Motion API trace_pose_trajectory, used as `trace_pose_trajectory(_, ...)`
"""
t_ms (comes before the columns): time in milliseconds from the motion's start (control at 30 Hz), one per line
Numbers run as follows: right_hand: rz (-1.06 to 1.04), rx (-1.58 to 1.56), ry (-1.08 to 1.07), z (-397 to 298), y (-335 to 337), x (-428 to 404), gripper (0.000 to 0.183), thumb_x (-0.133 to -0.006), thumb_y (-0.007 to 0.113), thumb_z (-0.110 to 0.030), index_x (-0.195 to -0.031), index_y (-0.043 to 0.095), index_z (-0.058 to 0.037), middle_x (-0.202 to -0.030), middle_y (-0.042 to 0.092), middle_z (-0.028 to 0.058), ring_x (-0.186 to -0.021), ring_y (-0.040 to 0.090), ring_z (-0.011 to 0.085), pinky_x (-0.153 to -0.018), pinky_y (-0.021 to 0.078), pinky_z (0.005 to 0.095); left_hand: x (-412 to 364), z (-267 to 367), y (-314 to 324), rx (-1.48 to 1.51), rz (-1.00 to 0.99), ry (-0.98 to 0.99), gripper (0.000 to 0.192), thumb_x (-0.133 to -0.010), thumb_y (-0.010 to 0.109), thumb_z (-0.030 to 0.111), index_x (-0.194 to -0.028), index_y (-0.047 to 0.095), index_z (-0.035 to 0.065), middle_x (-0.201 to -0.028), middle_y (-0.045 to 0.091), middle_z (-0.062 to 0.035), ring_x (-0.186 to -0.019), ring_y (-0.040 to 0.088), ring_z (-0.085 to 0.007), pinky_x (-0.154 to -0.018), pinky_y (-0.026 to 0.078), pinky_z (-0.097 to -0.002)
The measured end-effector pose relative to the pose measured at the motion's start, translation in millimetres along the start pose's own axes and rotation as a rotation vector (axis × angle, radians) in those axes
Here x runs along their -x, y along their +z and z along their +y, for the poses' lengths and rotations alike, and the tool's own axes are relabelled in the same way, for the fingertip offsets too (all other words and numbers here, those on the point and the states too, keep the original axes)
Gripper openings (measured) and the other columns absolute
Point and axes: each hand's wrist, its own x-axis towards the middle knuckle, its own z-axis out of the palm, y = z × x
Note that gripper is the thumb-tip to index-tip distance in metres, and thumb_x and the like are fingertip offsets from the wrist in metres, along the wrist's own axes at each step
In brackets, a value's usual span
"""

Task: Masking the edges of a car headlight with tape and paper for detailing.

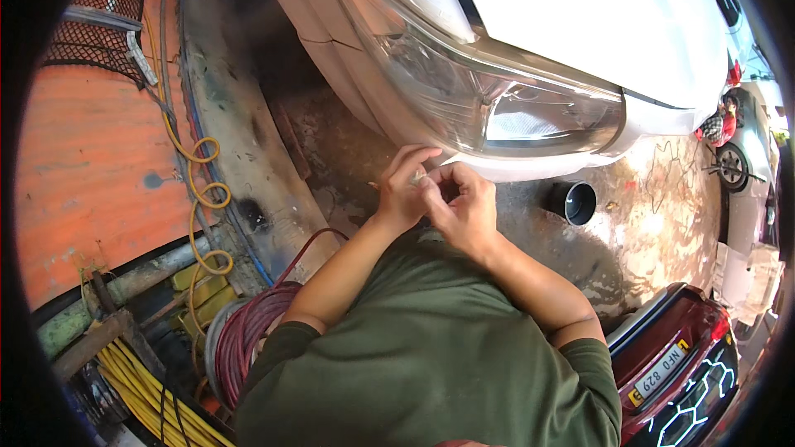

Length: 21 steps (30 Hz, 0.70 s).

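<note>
My left hand (400,192) and my right hand (464,206) meet in front of my chest, just below the car's bumper corner. Between the fingertips is a small pale object (417,177), too small and partly covered to identify. My right thumb and forefinger pinch at it, while the left fingers curl around its other side. Beyond the hands is the clear-lensed headlight (497,93) of a white car. The white front bumper (528,167) curves below the lens, close to my left fingertips.
A dark bucket (579,203) stands on the wet, stained concrete floor (559,261) to the right. A yellow coiled hose (211,195) and a red hose reel (254,335) lie left. Behind right is a dark red car (664,360); a person (720,124) crouches by another car's wheel (733,166).
</note>
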Motion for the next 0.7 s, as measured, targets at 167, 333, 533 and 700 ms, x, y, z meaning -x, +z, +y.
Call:
trace_pose_trajectory(167,-0.074,-0.090,-0.338,-27,28,12,0.012,-0.089,0.081,-0.009,-0.088,0.070,-0.0036,-0.074,0.069,0.0110,-0.060,0.069,0.0254,-0.060,0.0570,0.0377,-10,-5,18,0.165,0.138,0.086,0.041,-0.074,0.096,0.011,-0.109,0.077,0.0017,-0.108,0.074,-0.0122,-0.094,0.071,-0.0245,-0.077,0.056,-0.0368)
trace_pose_trajectory(333,-0.139,-0.073,-0.555,-16,23,4,0.018,-0.087,0.085,-0.007,-0.089,0.067,-0.0013,-0.074,0.068,0.0104,-0.060,0.067,0.0254,-0.058,0.0547,0.0356,-13,4,14,0.101,0.009,0.066,0.029,-0.087,0.088,0.014,-0.110,0.072,0.0052,-0.108,0.070,-0.0129,-0.088,0.074,-0.0334,-0.071,0.060,-0.0434)
trace_pose_trajectory(533,-0.204,-0.102,-0.427,-11,12,16,0.016,-0.089,0.084,-0.006,-0.092,0.068,-0.0016,-0.076,0.070,0.0107,-0.061,0.069,0.0243,-0.056,0.0554,0.0337,-6,-8,31,-0.034,-0.017,0.039,0.016,-0.095,0.078,0.013,-0.109,0.072,0.0104,-0.109,0.069,-0.0080,-0.082,0.074,-0.0334,-0.068,0.060,-0.0460)
trace_pose_trajectory(700,-0.253,-0.052,-0.405,-12,-2,15,0.016,-0.090,0.084,-0.006,-0.093,0.069,-0.0022,-0.079,0.071,0.0109,-0.062,0.069,0.0240,-0.058,0.0564,0.0347,-22,-5,3,0.025,-0.041,-0.041,0.011,-0.096,0.074,0.010,-0.105,0.068,0.0088,-0.106,0.069,-0.0111,-0.084,0.074,-0.0352,-0.070,0.058,-0.0455)
